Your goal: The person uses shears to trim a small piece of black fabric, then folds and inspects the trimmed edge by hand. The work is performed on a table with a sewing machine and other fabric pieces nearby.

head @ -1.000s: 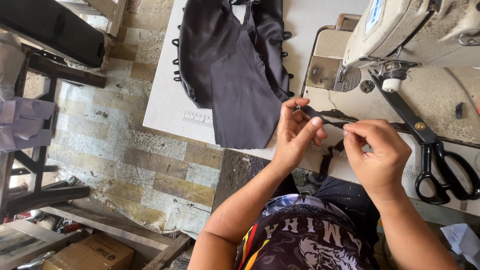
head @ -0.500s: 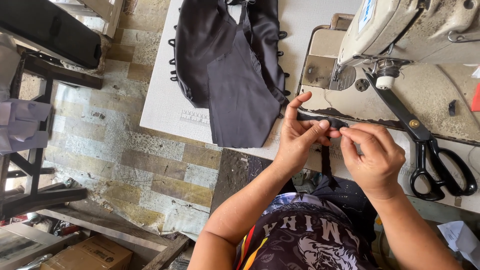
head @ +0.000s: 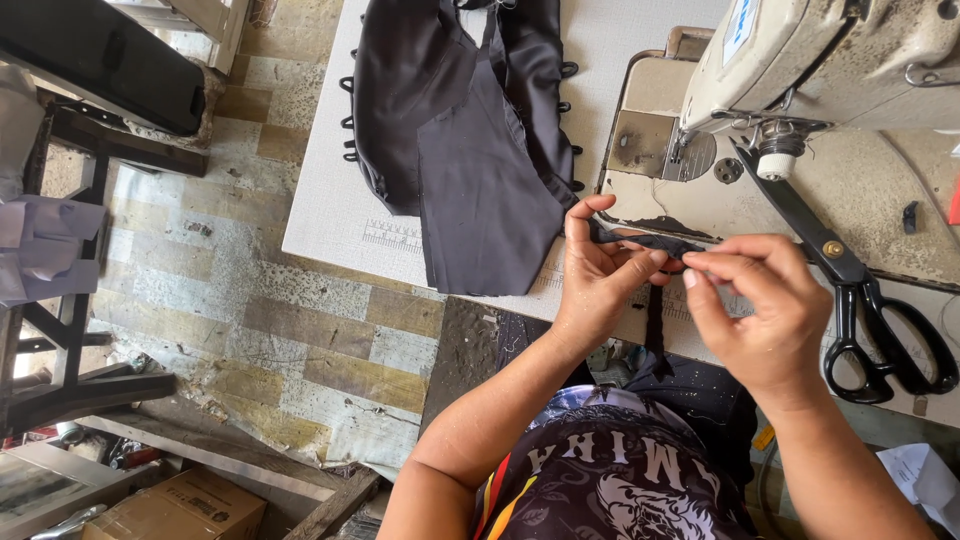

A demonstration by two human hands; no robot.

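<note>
Both hands up at the table edge, working one small piece. Left hand (head: 600, 275) pinched shut on a narrow black fabric strip (head: 650, 243), thumb and fingertips clamped over its near end. Right hand (head: 760, 305) closed on the same strip from the other side, fingertips meeting just beside the left thumb. Strip stretched short between the two grips, held just above the worn bed of the sewing machine (head: 830, 60), with a thin dark tail (head: 655, 325) dangling down off the table edge toward the lap.

Beside the right hand, touching nothing, black-handled tailor's scissors (head: 850, 290) lying blades-closed along the machine bed, tips pointing up toward the needle area. Further left, well apart from the hands, a dark garment (head: 470, 150) spread on the white cutting board (head: 330, 200), button loops showing along both edges.

Risks from here, as a judgement only: a slippery, narrow strip held only by fingertips (not much to grip) could twist or slide out, and any fold being set would come undone. Dangling tail could snag on the table edge or catch under a wrist. Right forearm close to the scissors; a careless sweep could knock them off the bed. Needle area near enough to catch a loose end.
</note>
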